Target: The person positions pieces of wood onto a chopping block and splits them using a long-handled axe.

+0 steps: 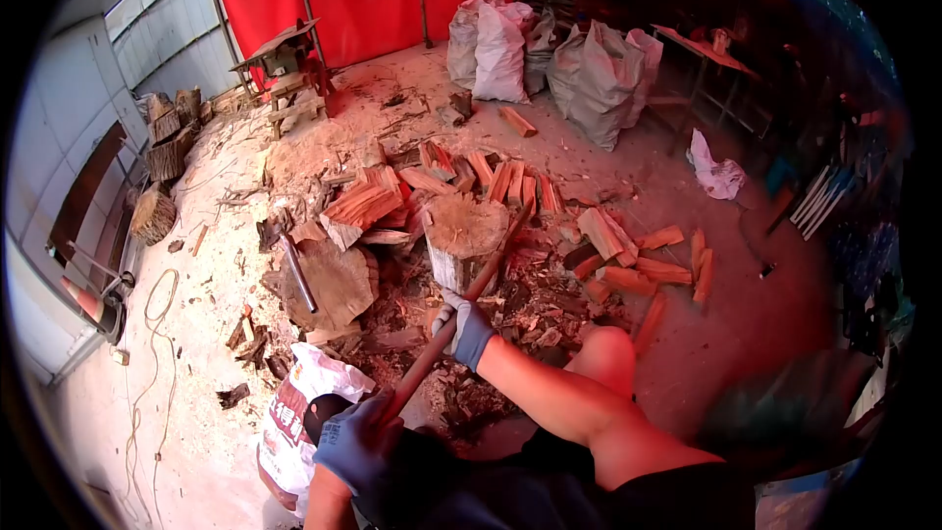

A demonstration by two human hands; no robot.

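Note:
A long wooden handle (pixel 417 375) runs slantwise up and to the right in front of me. My left hand (pixel 353 440), in a blue-grey glove, is closed around its lower part. Farther up, my gloved right hand (pixel 461 328) grips the same handle. Its far end reaches the right side of an upright chopping block (pixel 465 224); no tool head can be made out there. Split firewood (pixel 365 204) lies around the block, with bark and chips on the ground. Left of the block, a metal bar (pixel 298 273) rests on a wide log round (pixel 334 285).
A white printed sack (pixel 287 432) stands beside my left hand. More split pieces (pixel 628 280) lie to the right. Full sacks (pixel 599 79) stand at the back, near a table (pixel 705 47). Logs (pixel 154 214) line the left wall, and a rope (pixel 157 373) trails along the floor.

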